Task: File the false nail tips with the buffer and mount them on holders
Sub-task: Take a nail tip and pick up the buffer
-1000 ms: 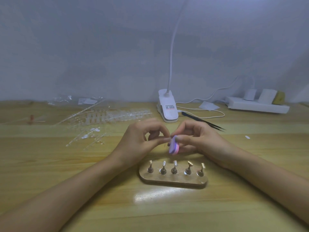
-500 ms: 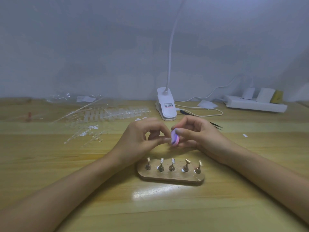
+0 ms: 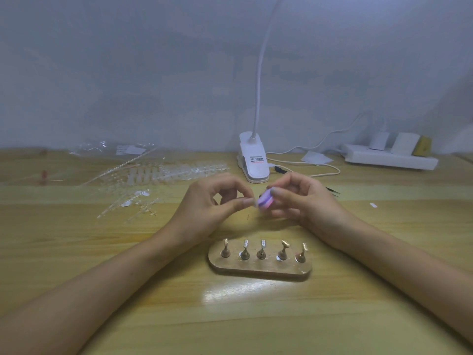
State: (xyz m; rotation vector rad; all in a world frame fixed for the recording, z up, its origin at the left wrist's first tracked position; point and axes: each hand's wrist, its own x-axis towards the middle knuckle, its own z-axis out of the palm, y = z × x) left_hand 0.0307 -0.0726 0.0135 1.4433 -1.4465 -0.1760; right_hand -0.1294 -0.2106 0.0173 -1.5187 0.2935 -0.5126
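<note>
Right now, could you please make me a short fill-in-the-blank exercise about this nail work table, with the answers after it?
The wooden base carries ____ metal holders. The ____ hand grips the purple buffer. The clear nail tip strips lie on the table's ____ side.
Missing words: five; right; left.

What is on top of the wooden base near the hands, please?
Five small holders stand in a row on the base. Nothing covers them, but whether anything is mounted on them is too small to tell.
</note>
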